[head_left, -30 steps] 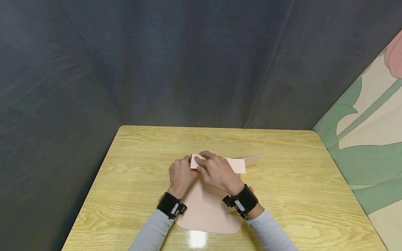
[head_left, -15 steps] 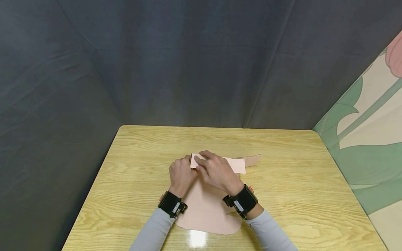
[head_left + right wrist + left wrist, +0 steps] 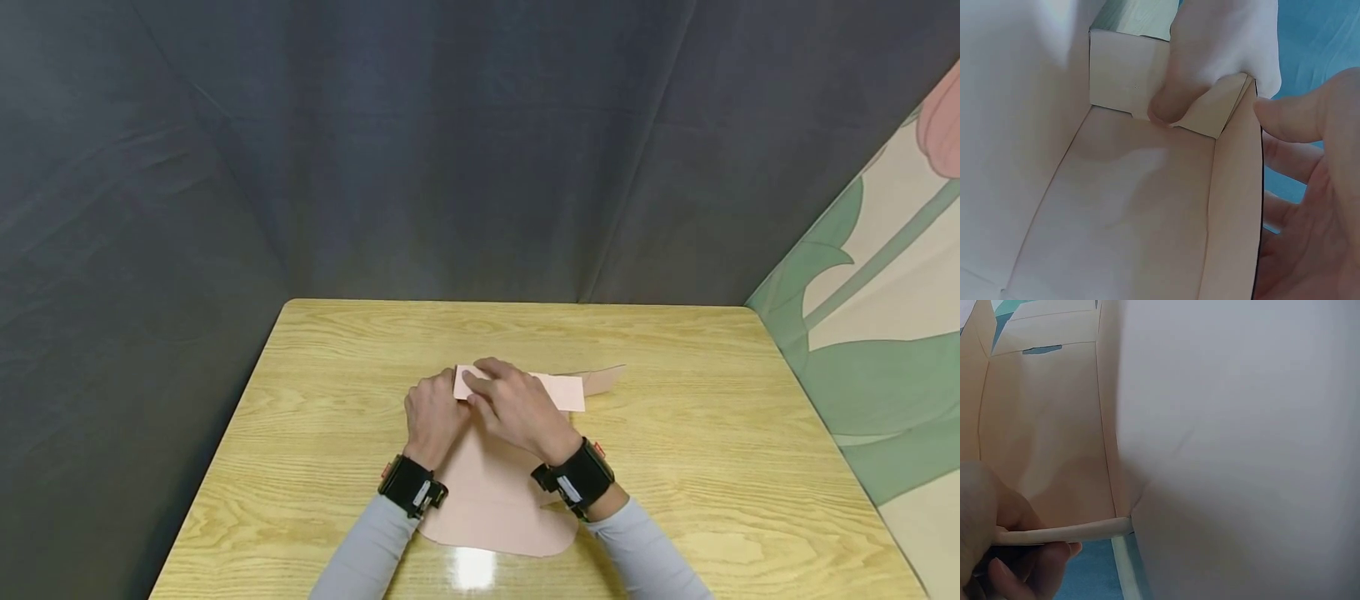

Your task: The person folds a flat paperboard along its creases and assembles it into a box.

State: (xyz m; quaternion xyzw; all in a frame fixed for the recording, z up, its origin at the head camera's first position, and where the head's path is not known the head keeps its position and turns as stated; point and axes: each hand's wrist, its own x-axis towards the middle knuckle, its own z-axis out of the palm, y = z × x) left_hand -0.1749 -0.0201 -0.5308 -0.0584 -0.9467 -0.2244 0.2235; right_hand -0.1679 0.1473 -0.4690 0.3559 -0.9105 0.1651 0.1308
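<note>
A part-folded pale pink cardboard box (image 3: 498,500) lies near the middle of the table in the head view, its rounded flap towards the person. At its far left end the left hand (image 3: 433,419) grips the folded end wall (image 3: 1125,72). Across the far side, the right hand (image 3: 521,410) holds the long side wall (image 3: 562,392), thumb at the edge and fingers along its outer face. The right wrist view shows both hands close together at that corner. In the left wrist view, a hand (image 3: 1016,550) pinches the cardboard's edge from the lower left.
A loose end flap (image 3: 603,380) sticks out to the right of the box. The wooden table (image 3: 712,433) spreads around it. Dark grey curtain (image 3: 450,150) hangs behind and to the left, and a floral cloth (image 3: 885,358) is at the right.
Both hands keep their hold on the same corner of the box. The head view has shifted very slightly; nothing else visibly moves.
</note>
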